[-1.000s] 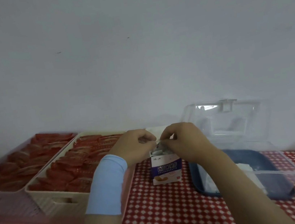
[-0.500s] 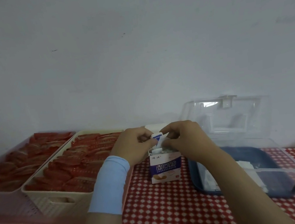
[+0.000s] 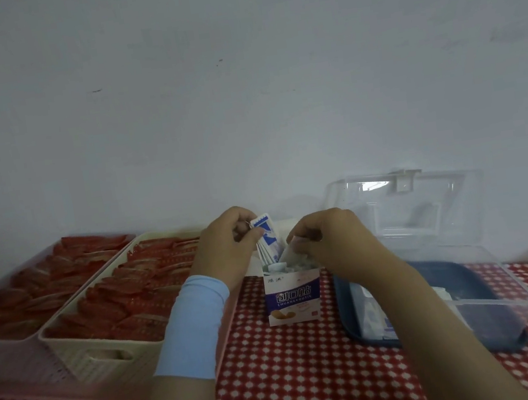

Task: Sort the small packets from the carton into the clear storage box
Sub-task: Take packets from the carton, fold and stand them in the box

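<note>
Since half a second ago we have drawn our left hand (image 3: 229,252) up and to the left of the carton (image 3: 292,297), and our hands have parted. Its fingers and thumb pinch a small stack of packets (image 3: 268,241), white with blue print, tilted, lower ends at the carton's open top. Our right hand (image 3: 328,246) is curled at that opening, pinching a pale piece (image 3: 292,250); flap or packet, we cannot tell. At centre frame the carton stands upright on the red checked cloth (image 3: 298,381), white with a purple band. Just right of it sits the clear storage box (image 3: 502,308), lid raised, pale packets inside.
</note>
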A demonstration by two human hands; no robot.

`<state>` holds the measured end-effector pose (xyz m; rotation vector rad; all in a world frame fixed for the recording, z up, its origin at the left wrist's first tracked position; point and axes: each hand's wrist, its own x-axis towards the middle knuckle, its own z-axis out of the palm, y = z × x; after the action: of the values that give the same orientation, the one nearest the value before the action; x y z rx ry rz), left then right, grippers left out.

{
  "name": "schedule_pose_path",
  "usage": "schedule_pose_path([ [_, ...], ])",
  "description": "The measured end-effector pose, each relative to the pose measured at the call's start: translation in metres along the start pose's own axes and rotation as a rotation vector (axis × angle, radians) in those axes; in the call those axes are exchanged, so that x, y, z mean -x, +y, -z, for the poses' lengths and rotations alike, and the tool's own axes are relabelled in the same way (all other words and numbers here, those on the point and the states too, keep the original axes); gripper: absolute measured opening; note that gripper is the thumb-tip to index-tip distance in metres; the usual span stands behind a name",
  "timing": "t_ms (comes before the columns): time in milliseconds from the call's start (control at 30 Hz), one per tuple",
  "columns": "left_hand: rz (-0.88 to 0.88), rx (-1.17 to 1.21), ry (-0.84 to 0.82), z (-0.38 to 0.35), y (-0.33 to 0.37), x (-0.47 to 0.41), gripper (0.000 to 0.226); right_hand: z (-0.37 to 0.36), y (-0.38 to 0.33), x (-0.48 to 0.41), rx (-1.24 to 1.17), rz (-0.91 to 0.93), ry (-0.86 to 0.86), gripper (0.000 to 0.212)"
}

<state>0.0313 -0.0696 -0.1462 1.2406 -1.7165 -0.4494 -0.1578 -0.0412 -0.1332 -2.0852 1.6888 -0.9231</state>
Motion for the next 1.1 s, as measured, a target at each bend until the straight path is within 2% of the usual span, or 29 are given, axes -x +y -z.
schedule_pose_path([
  [100,-0.064,0.005,0.073,0.006,0.007,0.001,0.014,-0.002,0.0,0.003,-0.024,-0.004,-0.068,0.021],
  [200,-0.095,0.052,0.094,0.012,0.014,0.001,0.016,0.003,-0.002,0.004,-0.12,0.062,0.032,0.042],
  [267,-0.107,0.083,0.063,0.016,0.02,0.001,0.019,0.005,-0.006,0.004,-0.224,0.08,0.078,0.045],
  [400,-0.106,0.249,0.028,0.015,0.036,0.005,0.015,0.002,-0.013,0.005,-0.389,0.099,0.008,0.015],
  [533,-0.005,0.498,0.014,0.015,0.039,0.007,0.005,0.004,-0.016,0.007,-0.61,0.086,0.03,0.016],
  [700,0.069,0.676,-0.209,0.02,0.026,0.007,0.029,0.004,-0.02,0.008,-1.037,-0.073,-0.206,0.023],
  [800,0.08,0.749,-0.263,0.018,0.023,0.009,0.049,0.002,-0.026,0.01,-1.176,-0.136,-0.282,0.032],
  [867,0.094,0.821,-0.229,0.014,0.025,0.01,0.052,0.002,-0.029,0.012,-1.192,-0.141,-0.295,0.027],
  [967,0.131,0.951,-0.183,0.007,0.029,0.01,0.031,0.005,-0.031,0.013,-1.082,-0.139,-0.237,0.018],
  [1100,0.24,1.063,-0.114,0.005,0.028,0.007,0.041,0.008,-0.032,0.013,-0.566,-0.005,0.062,0.026],
])
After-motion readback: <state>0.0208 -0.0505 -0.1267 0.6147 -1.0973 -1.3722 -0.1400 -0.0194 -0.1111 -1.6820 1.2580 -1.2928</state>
